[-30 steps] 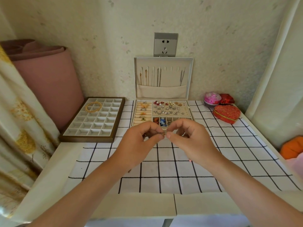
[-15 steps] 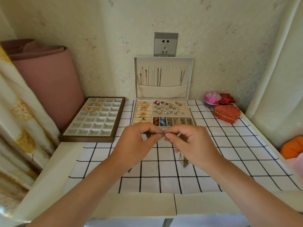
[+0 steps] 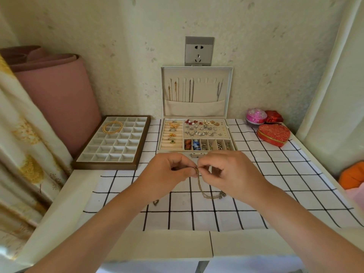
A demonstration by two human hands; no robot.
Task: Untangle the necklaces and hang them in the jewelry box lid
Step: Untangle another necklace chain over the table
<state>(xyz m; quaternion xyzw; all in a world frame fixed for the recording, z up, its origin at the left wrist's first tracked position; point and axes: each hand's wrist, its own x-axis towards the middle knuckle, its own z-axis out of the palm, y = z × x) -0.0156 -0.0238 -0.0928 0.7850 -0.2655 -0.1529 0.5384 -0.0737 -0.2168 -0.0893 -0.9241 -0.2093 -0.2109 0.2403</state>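
A thin gold necklace (image 3: 201, 187) hangs from between my two hands just in front of the jewelry box (image 3: 197, 137). My left hand (image 3: 167, 174) and my right hand (image 3: 228, 172) both pinch its top end at fingertip level, almost touching each other. The chain trails down onto the checked cloth, where its bunched end (image 3: 221, 195) lies below my right hand. The upright box lid (image 3: 197, 89) holds several chains hanging over its fabric pocket. A small chain piece (image 3: 156, 202) lies on the cloth under my left wrist.
A brown compartment tray (image 3: 112, 142) with a gold bangle (image 3: 112, 127) sits at the left. A red heart-shaped box (image 3: 273, 134), a pink round box (image 3: 256, 116) and a dark red box (image 3: 274, 116) stand at the right. A pink roll leans in the left corner.
My hands have dropped a little toward me, still pinching the chain's top end. More of the necklace now hangs free and trails onto the cloth.
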